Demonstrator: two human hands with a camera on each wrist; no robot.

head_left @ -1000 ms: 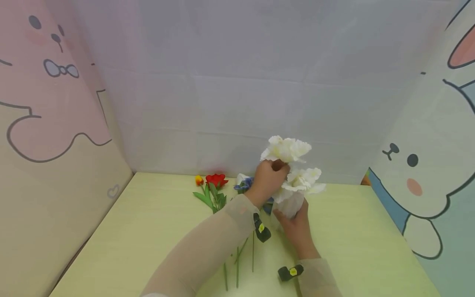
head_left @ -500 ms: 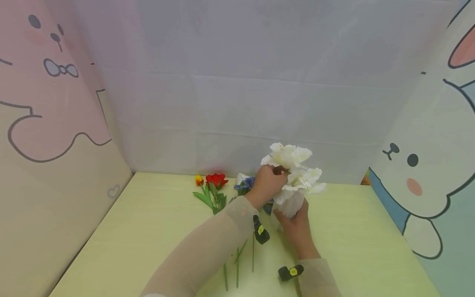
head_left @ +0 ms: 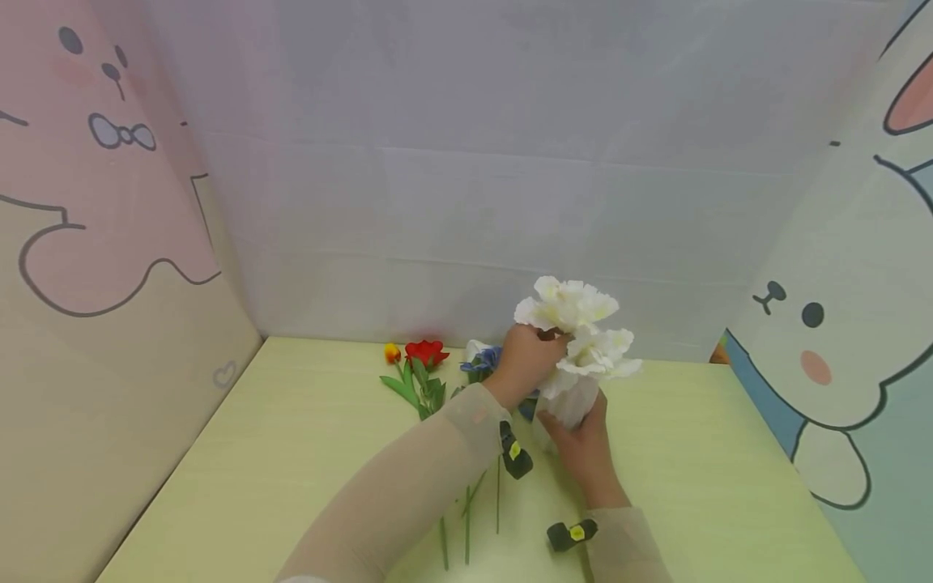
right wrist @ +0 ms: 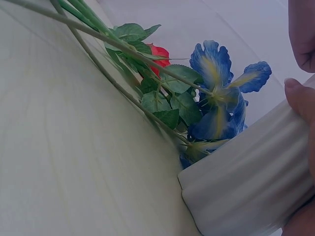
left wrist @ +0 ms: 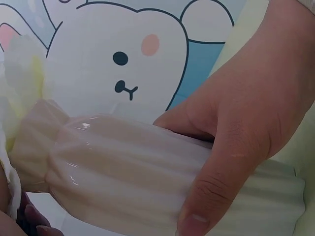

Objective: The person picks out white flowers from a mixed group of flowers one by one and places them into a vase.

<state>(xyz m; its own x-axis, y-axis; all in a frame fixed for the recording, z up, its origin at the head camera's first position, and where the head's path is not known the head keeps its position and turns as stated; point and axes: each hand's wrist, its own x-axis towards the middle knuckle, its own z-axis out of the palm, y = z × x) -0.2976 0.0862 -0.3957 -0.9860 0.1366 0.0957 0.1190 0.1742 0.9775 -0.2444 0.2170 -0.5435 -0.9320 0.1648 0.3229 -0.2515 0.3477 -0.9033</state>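
My right hand (head_left: 585, 449) grips a white ribbed vase (head_left: 571, 402) around its side. In the left wrist view, the thumb of the right hand (left wrist: 246, 113) lies across the vase (left wrist: 128, 167), whose narrow neck faces left. Two ruffled white artificial flowers show at its mouth: a lower white flower (head_left: 601, 354) hangs over the rim, and an upper white flower (head_left: 572, 304) stands above. Just below that upper bloom, my left hand (head_left: 532, 360) pinches the flower with curled fingers; its stem is hidden. Beside the vase base in the right wrist view are blue irises (right wrist: 216, 93).
Left of the vase lie a red rose (head_left: 426, 354), an orange-yellow tulip (head_left: 392, 354) and a blue iris (head_left: 481, 360), their stems running towards me under my left forearm. A pale wood table (head_left: 291, 453) carries everything. Behind it hangs a whitish cloth wall (head_left: 452, 210); printed panels flank both sides.
My left hand has come down slightly with the upper white flower, bringing that bloom closer to the lower one and the vase. The right hand and vase stay in place.
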